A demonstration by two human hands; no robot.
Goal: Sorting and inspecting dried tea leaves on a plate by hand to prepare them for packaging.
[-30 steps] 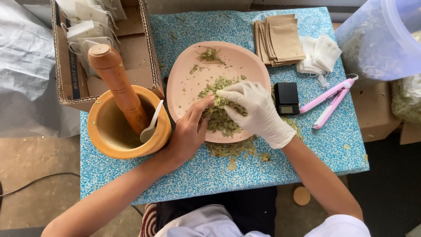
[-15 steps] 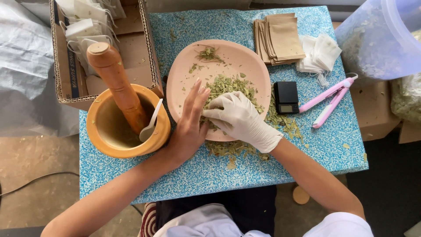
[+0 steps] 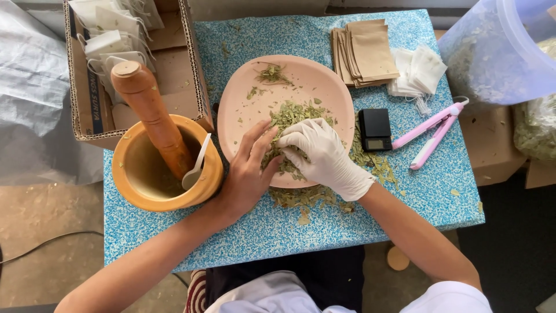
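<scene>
Near edge, 6 o'clock: loose leaf bits spilled on the blue speckled tablecloth, just below the plate rim. Left hand, bare, comes in from 7 o'clock, fingers spread & lightly curled, tips in the dried leaves; not closed on anything. Right hand, white glove, from 5 o'clock, cupped over the pile, fingers bent around a clump; can't tell if actually pinching. Both touch the pile w/ hands nearly meeting; the pile runs approx 11-to-5 across the pink plate, bulk at 12 from the hands. Wooden mortar w/ pestle & white spoon at 9. Black pocket scale & pink sealer at 3. Brown paper pouches at 1, cardboard box at 11.
</scene>
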